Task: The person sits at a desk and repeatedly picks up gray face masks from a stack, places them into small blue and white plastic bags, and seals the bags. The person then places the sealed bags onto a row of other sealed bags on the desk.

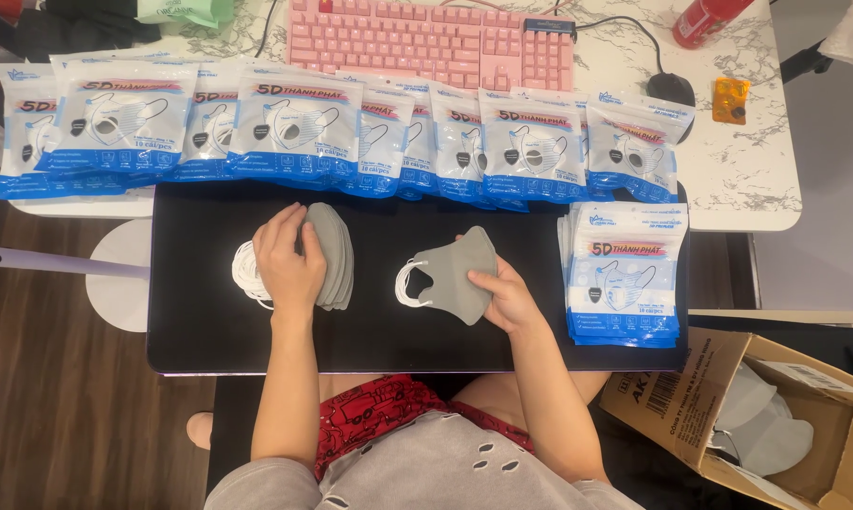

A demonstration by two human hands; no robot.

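Currently stacking: left hand (289, 264) presses flat on grey mask pile (337, 255); right hand (509, 295) grip pinches single grey mask (455, 272), right of pile. Next, prob. needs aligning onto pile.

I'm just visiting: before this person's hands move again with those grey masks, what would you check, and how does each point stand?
1. Left hand rests on the stack of grey masks: ok.
2. Right hand grips a single grey mask: ok.
3. White ear loops of that mask untangled: cannot tell.
4. Black mat has bare space between the hands: ok.
5. Pile of mask packets within the right hand's reach: ok.
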